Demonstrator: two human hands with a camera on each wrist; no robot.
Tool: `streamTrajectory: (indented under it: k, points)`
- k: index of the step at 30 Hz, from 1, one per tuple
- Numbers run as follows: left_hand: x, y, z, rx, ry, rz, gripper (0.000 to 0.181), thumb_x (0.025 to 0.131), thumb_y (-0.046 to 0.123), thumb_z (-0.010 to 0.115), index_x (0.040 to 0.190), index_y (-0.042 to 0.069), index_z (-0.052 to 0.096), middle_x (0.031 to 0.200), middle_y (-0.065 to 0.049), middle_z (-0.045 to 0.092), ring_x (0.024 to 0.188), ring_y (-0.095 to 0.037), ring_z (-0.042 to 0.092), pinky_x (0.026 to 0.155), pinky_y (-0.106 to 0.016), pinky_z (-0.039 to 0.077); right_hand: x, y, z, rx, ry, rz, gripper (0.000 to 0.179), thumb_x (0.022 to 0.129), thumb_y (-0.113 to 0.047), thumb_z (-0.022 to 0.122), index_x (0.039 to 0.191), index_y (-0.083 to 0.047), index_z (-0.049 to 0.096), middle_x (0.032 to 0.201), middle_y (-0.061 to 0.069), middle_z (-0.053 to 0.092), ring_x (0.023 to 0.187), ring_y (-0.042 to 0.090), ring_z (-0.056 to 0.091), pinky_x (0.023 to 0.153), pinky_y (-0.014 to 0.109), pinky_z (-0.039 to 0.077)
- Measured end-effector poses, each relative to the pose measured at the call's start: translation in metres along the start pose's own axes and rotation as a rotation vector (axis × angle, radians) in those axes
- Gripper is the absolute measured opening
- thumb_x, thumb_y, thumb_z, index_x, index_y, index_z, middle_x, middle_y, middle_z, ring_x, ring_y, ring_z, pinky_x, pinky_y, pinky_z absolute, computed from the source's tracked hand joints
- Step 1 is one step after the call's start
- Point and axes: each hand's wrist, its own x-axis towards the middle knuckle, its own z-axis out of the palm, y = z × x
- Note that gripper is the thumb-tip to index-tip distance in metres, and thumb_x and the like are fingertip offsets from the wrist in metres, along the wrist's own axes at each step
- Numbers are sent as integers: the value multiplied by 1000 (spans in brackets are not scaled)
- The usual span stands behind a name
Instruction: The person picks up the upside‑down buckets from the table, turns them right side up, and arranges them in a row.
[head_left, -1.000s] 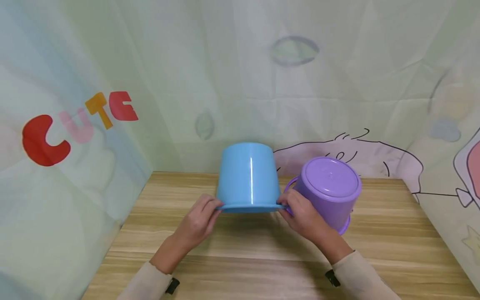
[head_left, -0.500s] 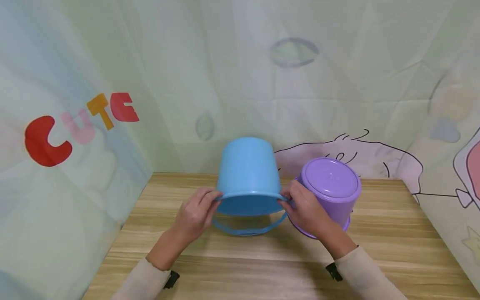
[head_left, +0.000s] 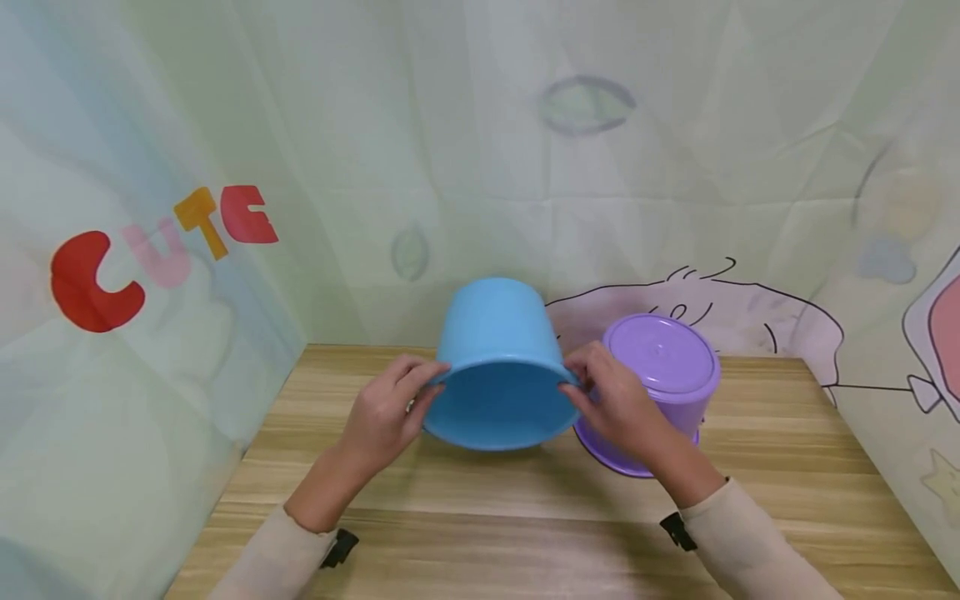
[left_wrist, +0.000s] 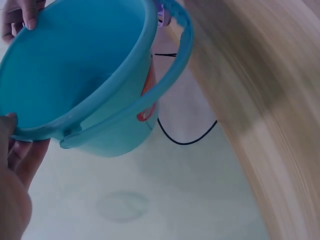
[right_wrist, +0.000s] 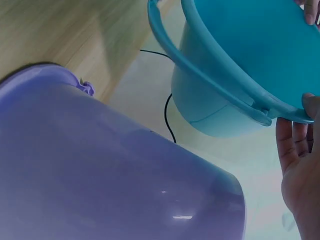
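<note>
A light blue bucket (head_left: pixel 498 321) is tipped with its mouth toward me, held over the wooden table. My left hand (head_left: pixel 390 408) pinches its rim on the left, thumb inside and fingers beneath in the left wrist view. On the opposite side, the right hand (head_left: pixel 615 404) grips the rim the same way. The bucket's handle (left_wrist: pixel 170 75) hangs loose off the rim in both wrist views. Just right of it, a purple bucket (head_left: pixel 663 354) stands upside down on the table, partly covered by my right hand and forearm.
The wooden table (head_left: pixel 480 542) ends at a back edge against a pale green printed curtain (head_left: pixel 480 150). Curtain also closes off both sides, with the letters CUTE on the left. In the right wrist view the purple bucket's wall fills the lower left.
The blue bucket has tilted from bottom-up to mouth toward me, as both hands raised its near rim. Its handle swung into sight, then behind the rim. The purple bucket stays put.
</note>
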Motion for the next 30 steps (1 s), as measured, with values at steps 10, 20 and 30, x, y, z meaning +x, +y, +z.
streamTrajectory:
  k: [10, 20, 30]
  points:
    - [6, 0, -5, -61, -67, -121, 30, 104, 25, 59, 117, 1, 70, 102, -13, 68, 78, -19, 70, 64, -22, 61, 4, 1, -4, -32, -1, 18, 43, 77, 4, 86, 111, -2, 60, 89, 4, 53, 77, 13, 59, 65, 24, 59]
    - [17, -4, -8, -54, -107, -214, 41, 78, -9, 83, 115, 3, 72, 91, -9, 67, 79, -16, 66, 57, -20, 58, 12, -2, -4, -26, -20, 98, 47, 81, 0, 85, 122, -4, 64, 92, 3, 54, 81, 11, 58, 67, 23, 59]
    - [28, -10, -13, -47, -178, -310, 35, 84, 1, 82, 118, 6, 74, 91, -7, 69, 80, -15, 65, 60, -27, 59, 23, -2, -7, -10, -45, 154, 47, 85, -2, 82, 129, -6, 65, 95, 4, 58, 83, 12, 58, 69, 22, 61]
